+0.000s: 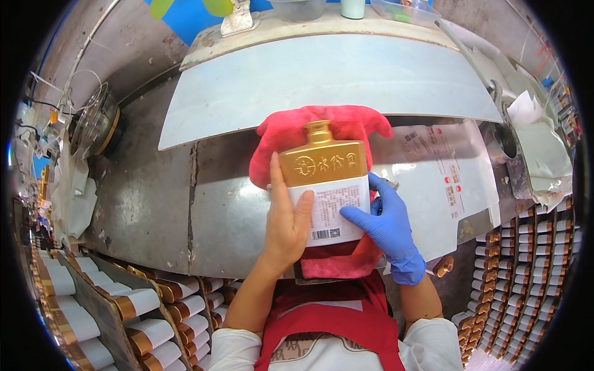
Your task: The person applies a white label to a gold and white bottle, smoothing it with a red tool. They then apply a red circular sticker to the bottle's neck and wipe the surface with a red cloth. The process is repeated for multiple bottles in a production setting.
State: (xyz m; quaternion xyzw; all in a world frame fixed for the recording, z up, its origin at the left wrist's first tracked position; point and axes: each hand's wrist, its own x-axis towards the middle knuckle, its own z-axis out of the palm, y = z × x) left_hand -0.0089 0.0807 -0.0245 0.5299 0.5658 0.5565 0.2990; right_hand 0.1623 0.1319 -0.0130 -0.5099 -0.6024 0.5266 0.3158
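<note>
A flat, wide-shouldered bottle (pixel 334 195) with a gold top and a white lower body is held up in front of me, neck pointing away. My bare left hand (pixel 288 213) grips its left side, thumb lying on the white face. On my right hand (pixel 387 226) is a blue glove; it clasps the bottle's right edge, with the thumb pressed on the printed white part. Beneath and behind the bottle a red cloth (pixel 272 145) is bunched on the grey metal table (pixel 142 210).
Racks of similar gold-and-white bottles stand at lower left (pixel 151 331) and lower right (pixel 520 278). A pale board (pixel 322 74) spans the table's far side. Printed plastic sheeting (pixel 458 173) lies to the right. A glass-like round vessel (pixel 96 127) is at far left.
</note>
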